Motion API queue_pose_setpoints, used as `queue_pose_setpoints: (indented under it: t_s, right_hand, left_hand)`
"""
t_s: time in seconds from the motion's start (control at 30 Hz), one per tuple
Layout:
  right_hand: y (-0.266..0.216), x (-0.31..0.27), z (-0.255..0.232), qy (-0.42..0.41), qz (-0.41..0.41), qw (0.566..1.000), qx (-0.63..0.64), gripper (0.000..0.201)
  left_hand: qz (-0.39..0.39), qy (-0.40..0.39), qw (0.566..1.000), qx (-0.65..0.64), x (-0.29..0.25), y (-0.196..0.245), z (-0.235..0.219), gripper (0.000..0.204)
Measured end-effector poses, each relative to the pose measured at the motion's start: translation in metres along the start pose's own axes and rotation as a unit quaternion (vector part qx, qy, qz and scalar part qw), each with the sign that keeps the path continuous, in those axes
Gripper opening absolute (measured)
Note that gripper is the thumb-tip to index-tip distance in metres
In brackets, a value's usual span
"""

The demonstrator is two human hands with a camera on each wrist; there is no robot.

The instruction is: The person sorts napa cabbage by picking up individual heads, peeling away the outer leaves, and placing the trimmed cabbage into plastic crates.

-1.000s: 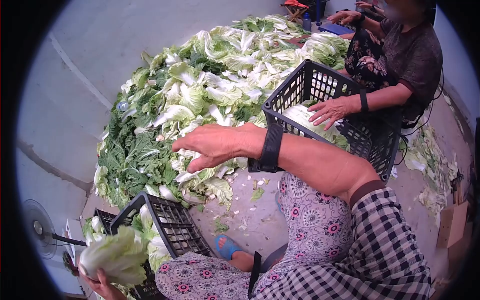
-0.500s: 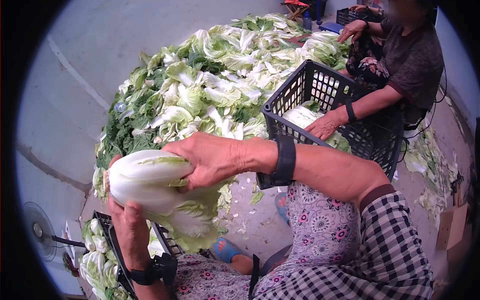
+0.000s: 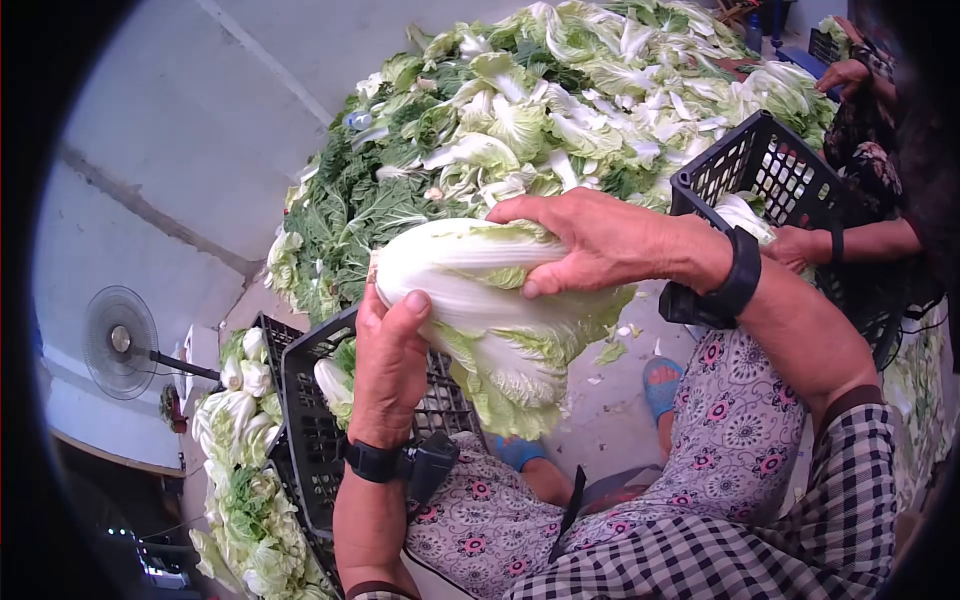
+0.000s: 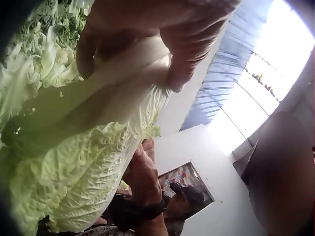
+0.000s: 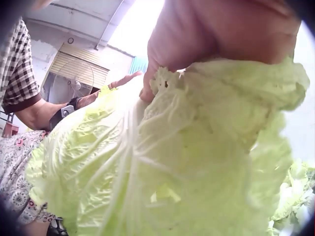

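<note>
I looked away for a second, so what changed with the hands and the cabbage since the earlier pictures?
The left hand lifted the pale green napa cabbage from low beside the black plastic crate to chest height. The right hand, empty a second ago, came down and took a grip on its top. The heap of cabbage leaves and the second black crate stayed as they were.

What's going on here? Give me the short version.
A seated person holds a cabbage in both hands: the left hand grips its white stem end from below, and the right hand curls over the top. It is held above the lap, beside a black crate. A big pile of cabbages lies ahead. A second person's hand rests in another crate.
</note>
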State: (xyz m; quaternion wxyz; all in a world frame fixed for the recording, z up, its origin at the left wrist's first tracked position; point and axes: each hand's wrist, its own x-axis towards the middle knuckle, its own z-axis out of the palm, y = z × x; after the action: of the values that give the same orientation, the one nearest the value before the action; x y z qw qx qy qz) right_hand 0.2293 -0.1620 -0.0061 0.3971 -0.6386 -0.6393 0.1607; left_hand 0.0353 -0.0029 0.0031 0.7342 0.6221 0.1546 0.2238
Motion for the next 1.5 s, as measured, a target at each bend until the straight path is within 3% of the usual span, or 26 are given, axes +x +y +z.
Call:
queue_pose_setpoints:
  t_s: [0.17,0.37,0.47,0.57,0.73,0.9,1.0,1.13,1.2,1.33,1.4,1.5]
  right_hand:
    - [-0.008,0.001,0.002,-0.024,0.014,0.999,0.031,0.072]
    - [0.006,0.003,0.012,0.143,-0.017,0.989,-0.039,0.069]
    - [0.000,0.004,0.009,0.125,-0.025,0.992,-0.009,0.071]
    - [-0.009,0.005,0.015,0.039,-0.043,0.997,-0.057,0.071]
    - [-0.011,0.003,0.023,-0.017,0.010,0.999,-0.027,0.069]
    - [-0.014,0.002,0.019,-0.055,0.020,0.998,-0.019,0.068]
    - [0.003,0.003,0.029,0.040,-0.078,0.995,-0.057,0.069]
    - [0.006,0.006,0.033,0.090,-0.115,0.989,-0.035,0.081]
    - [-0.003,0.005,0.030,0.054,-0.104,0.993,0.024,0.082]
    - [-0.017,0.001,0.018,-0.036,-0.048,0.995,0.085,0.080]
    - [-0.016,0.000,0.018,0.009,-0.064,0.992,0.111,0.078]
    - [-0.010,0.003,0.016,0.040,-0.093,0.985,0.137,0.076]
  left_hand:
    - [0.014,0.001,1.000,-0.010,-0.002,0.003,-0.005,0.071]
    - [-0.006,0.011,1.000,-0.005,0.001,0.000,-0.014,0.067]
    - [0.016,0.014,0.999,0.037,0.004,-0.003,-0.018,0.071]
    - [0.037,0.009,0.996,0.083,0.005,-0.007,-0.014,0.079]
    - [0.043,-0.045,0.981,0.181,-0.004,0.002,-0.001,0.089]
    - [0.052,-0.047,0.976,0.208,-0.001,0.002,-0.013,0.080]
    - [0.042,-0.016,0.978,0.202,-0.004,0.002,-0.009,0.067]
    - [0.092,0.028,0.980,0.177,-0.002,-0.003,-0.018,0.064]
    - [0.097,0.037,0.980,0.170,-0.005,-0.003,-0.017,0.069]
    - [0.086,-0.022,0.973,0.214,-0.008,-0.003,-0.024,0.084]
    - [0.062,-0.010,0.977,0.206,-0.013,-0.004,-0.025,0.093]
    - [0.067,-0.017,0.969,0.238,-0.011,-0.005,-0.025,0.090]
